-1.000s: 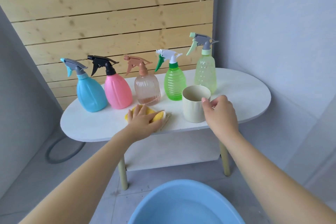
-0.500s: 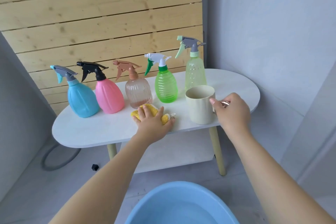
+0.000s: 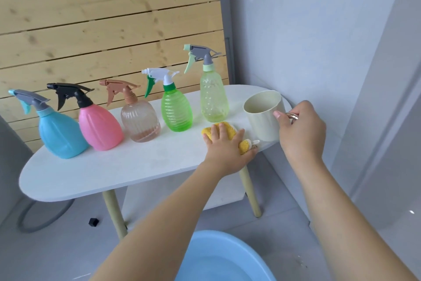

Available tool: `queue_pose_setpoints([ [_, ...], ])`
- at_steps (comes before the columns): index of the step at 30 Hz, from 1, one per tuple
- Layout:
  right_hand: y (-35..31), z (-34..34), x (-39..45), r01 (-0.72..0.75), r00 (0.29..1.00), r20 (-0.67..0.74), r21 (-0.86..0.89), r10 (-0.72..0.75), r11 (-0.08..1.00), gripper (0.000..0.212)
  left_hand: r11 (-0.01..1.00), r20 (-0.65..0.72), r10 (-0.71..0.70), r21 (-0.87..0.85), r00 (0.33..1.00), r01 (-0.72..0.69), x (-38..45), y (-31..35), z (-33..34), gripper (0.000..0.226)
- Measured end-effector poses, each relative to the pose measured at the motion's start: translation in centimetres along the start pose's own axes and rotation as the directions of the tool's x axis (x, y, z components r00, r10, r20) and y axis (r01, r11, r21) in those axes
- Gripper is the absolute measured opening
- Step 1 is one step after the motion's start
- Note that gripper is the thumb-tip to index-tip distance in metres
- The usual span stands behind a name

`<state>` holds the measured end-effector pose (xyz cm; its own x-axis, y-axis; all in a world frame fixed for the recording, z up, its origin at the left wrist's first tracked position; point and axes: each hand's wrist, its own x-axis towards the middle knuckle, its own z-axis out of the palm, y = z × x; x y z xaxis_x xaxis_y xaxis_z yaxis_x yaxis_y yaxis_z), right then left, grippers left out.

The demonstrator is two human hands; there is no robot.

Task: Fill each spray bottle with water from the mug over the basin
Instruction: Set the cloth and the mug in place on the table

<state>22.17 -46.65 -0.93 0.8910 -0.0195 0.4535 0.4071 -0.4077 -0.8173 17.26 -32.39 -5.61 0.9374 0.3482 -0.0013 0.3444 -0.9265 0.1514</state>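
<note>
The right hand [image 3: 301, 130] grips the mug [image 3: 264, 119] by its handle, fingers curled round it; the mug sits at the table's [image 3: 118, 166] 3 o'clock end, tilted a little toward the viewer, and whether its base touches the top I cannot tell. The left hand [image 3: 224, 144] lies flat on a yellow sponge [image 3: 224, 129] just at the mug's 8 o'clock, fingers spread and pressing, not curled round it. Five bottles stand in a row from 9 o'clock toward the mug: blue [image 3: 59, 134], pink [image 3: 100, 128], clear [image 3: 140, 121], green [image 3: 176, 111], pale green [image 3: 214, 98]. All have their spray heads on. Only the clear one shows a little liquid at the bottom; the rest look empty or cannot be read. The basin [image 3: 223, 258] sits on the floor at 6 o'clock, holding water. Filling seems barely begun: by my reading, scooping, uncapping and pouring all remain.
</note>
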Motion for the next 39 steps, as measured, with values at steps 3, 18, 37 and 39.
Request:
queue_pose_setpoints([
  [3, 0.2, -0.8, 0.6, 0.021, 0.999, -0.029, -0.015, -0.022, 1.000, 0.024, 0.998, -0.009, 0.039, 0.038, 0.999, -0.039, 1.0, 1.4, 0.3, 0.071],
  [18, -1.7, 1.8, -1.8, -0.024, 0.999, 0.048, 0.018, 0.024, 1.000, 0.025, 0.954, -0.183, 0.292, 0.128, 0.939, -0.272, -1.9, -5.4, 1.4, 0.061],
  [37, -4.9, 9.1, -8.5, -0.088, 0.985, 0.162, 0.130, 0.066, 0.988, 0.024, 0.996, -0.174, 0.057, -0.063, 0.983, -0.069, -10.5, -21.2, -2.3, 0.060],
  [39, -4.7, 9.0, -8.5, -0.089, 0.984, 0.164, 0.119, 0.069, 0.989, 0.024, 0.994, -0.184, 0.044, -0.091, 0.982, -0.062, -10.5, -21.0, -2.2, 0.059],
])
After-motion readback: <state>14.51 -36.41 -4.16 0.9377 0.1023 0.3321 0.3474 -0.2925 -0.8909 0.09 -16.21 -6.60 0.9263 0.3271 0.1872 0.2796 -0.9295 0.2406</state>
